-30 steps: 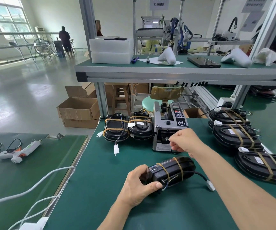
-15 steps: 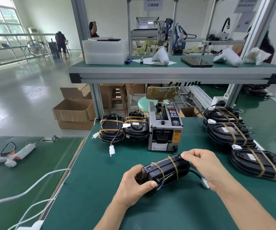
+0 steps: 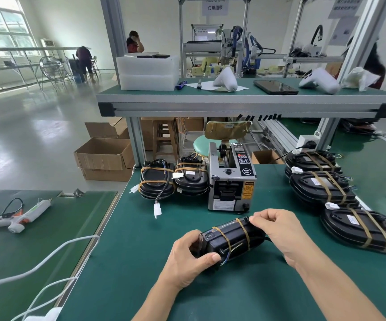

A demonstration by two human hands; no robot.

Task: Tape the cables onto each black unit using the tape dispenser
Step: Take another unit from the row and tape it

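A black unit with two tan tape bands and a cable along its side lies on the green table, near the front. My left hand grips its left end, thumb on the front face. My right hand pinches at the unit's upper right edge; a tape strip between the fingers cannot be made out. The grey tape dispenser stands just behind the unit. Two taped black units sit left of the dispenser. Three taped units lie in a row on the right.
A raised shelf crosses above the table's back edge, carrying white foam boxes, a tablet and white handles. On the left table lie a white glue gun and white cables. Cardboard boxes stand on the floor.
My right hand drew back from the dispenser's front to the upper right edge of the unit. My left hand kept its grip on the unit, which tilted slightly.
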